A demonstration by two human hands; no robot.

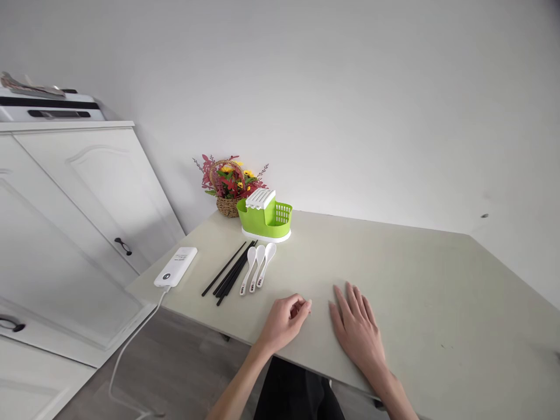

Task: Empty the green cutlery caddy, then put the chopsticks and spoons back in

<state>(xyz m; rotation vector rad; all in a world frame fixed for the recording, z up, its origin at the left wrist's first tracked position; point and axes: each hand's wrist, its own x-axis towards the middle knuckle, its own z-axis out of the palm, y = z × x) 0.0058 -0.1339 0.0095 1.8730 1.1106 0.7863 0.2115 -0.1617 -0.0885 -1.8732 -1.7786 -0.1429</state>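
On the pale table [394,262], head view: left hand [283,321] rests near the front edge, fingers curled loosely inward, holding nothing. Right hand [356,326] lies flat just beside it, palm down, fingers straight and slightly apart, touching only the tabletop. Nearest items, up and left of the left hand: 3 white spoons [257,265] side by side, black chopsticks [230,271] in a loose bundle just beside them. Green utensil holder [266,217] stands behind these, a flower basket [228,184] beyond. White power bank [175,266] sits at the table's left edge, cable hanging. White cabinet [74,204] stands left.
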